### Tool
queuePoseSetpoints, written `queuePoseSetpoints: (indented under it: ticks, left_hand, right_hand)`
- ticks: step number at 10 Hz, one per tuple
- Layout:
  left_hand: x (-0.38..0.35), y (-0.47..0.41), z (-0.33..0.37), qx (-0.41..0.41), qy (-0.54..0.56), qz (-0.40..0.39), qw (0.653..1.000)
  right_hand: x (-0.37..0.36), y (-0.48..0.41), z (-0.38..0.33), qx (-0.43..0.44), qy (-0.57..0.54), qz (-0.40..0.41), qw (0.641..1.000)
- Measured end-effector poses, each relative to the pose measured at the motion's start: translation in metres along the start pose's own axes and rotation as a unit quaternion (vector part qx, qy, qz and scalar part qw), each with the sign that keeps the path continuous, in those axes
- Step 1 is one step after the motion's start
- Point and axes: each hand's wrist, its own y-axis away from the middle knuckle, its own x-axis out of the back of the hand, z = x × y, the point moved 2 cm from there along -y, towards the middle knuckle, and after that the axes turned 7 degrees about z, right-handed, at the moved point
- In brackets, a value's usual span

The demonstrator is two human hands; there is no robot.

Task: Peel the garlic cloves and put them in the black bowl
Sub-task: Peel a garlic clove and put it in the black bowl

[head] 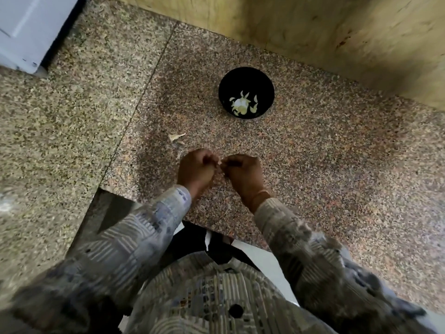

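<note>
A black bowl stands on the speckled granite counter, holding several pale garlic cloves. Nearer to me, my left hand and my right hand are curled together, fingertips meeting over a small pale piece of garlic. Most of that piece is hidden by the fingers. Scraps of garlic skin lie on the counter just beyond my left hand.
A wooden panel rises behind the bowl. A white appliance edge sits at the far left. The counter's front edge has a cut-out corner near my left sleeve.
</note>
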Motion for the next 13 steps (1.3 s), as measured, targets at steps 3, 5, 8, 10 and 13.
queuePoseSetpoints:
  ticks: [3,5,8,10,13]
  left_hand:
    - [-0.012,0.025,-0.014,0.423,0.42,-0.102,0.796]
    - [-0.017,0.018,-0.015,0.257,0.229,0.015,0.939]
    - [-0.019,0.021,-0.011,0.31,0.267,0.042,0.911]
    - [0.001,0.021,-0.019,0.412,0.431,-0.097,0.797]
    - [0.019,0.017,-0.028,-0.256,-0.202,0.004,0.945]
  right_hand:
    - [0.004,-0.006,0.005,-0.115,-0.195,-0.195,0.954]
    - [-0.008,-0.014,0.016,-0.031,0.012,-0.066,0.997]
    - [-0.015,-0.002,0.005,0.186,0.187,-0.025,0.964]
    - [-0.02,-0.006,0.012,0.079,0.021,-0.142,0.987]
    - [-0.011,-0.005,0.018,0.175,0.197,-0.109,0.959]
